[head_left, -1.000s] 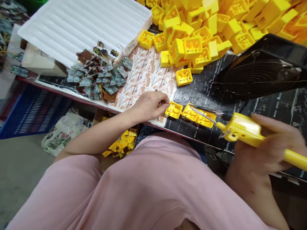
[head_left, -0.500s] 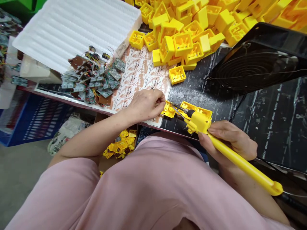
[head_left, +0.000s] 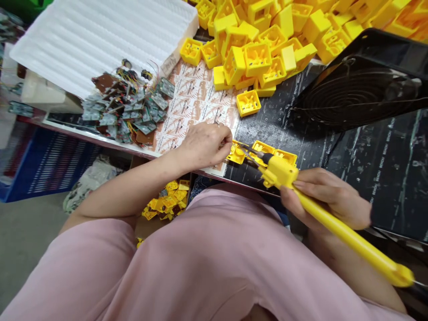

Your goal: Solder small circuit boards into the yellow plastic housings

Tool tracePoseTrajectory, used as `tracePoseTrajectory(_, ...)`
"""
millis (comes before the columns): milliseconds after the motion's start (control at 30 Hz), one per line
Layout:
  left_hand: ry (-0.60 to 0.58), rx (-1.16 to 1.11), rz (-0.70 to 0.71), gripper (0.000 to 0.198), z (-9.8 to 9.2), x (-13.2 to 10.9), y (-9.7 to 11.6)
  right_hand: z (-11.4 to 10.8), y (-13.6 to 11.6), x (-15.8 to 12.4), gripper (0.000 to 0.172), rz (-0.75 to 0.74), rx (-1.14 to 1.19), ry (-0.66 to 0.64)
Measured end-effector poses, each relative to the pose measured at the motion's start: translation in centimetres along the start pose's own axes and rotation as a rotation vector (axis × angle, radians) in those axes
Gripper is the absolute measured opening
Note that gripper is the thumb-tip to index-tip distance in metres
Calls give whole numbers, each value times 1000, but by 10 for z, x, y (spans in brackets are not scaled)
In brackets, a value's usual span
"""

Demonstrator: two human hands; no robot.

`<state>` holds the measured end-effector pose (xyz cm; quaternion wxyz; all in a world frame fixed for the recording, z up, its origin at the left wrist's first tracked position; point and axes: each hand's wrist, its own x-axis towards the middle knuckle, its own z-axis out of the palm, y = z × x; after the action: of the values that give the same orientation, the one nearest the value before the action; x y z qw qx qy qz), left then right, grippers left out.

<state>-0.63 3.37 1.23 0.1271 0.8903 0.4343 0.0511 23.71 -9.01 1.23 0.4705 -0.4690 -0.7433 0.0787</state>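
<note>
My right hand (head_left: 329, 196) is wrapped around the yellow handle of a soldering iron (head_left: 282, 171) with a thin feed tube beside its tip. The dark tip points left over a small open yellow plastic case (head_left: 236, 153) near the table's front edge. My left hand (head_left: 209, 145) is closed in a pinch against the left side of that case; what its fingertips hold is hidden. Two more open yellow cases, one (head_left: 263, 147) behind the iron and another (head_left: 286, 157) to its right, lie partly covered by the tool.
A black fan (head_left: 357, 84) stands at the right. Many yellow cases (head_left: 257, 58) are heaped at the back, one (head_left: 248, 103) lying apart. Wired circuit boards (head_left: 130, 111) are piled at left by a white foam tray (head_left: 110, 40). A blue crate (head_left: 56, 160) is below.
My right hand and the soldering iron have shifted slightly right and down, with the tip still over the left case. My left hand stays in nearly the same place.
</note>
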Motion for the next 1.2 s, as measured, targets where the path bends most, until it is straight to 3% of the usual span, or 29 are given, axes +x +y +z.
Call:
tracePoseTrajectory(100,-13,20,7,37,-1,0,0,-4,4,-5,27,52,-50,143)
tracePoseTrajectory(333,-52,101,5,34,-9,2,4,-2,7,-10,39,151,11,217)
tracePoseTrajectory(433,-34,98,58,33,-11,-2,3,-5,2,-9,46,257,3,158)
tracePoseTrajectory(567,85,-46,86,27,-6,-10,-4,-6,-6,-8,53,312,-50,124)
tracePoseTrajectory(667,103,-156,54,22,-2,-13,-11,-7,-3,-9,53,257,-37,74)
tracePoseTrajectory(833,-55,-215,53,21,-7,-13,-11,-13,8,-6,50,18,104,-55)
tracePoseTrajectory(1033,-122,-153,35,17,-13,-8,-5,-15,-1,16,9,-133,-16,-259)
tracePoseTrajectory(1100,-142,-117,43,17,-14,-4,-3,-13,-3,20,13,-164,-20,-285)
tracePoseTrajectory(1200,-158,-43,56,17,-16,1,0,-7,-3,20,19,-181,-2,-219)
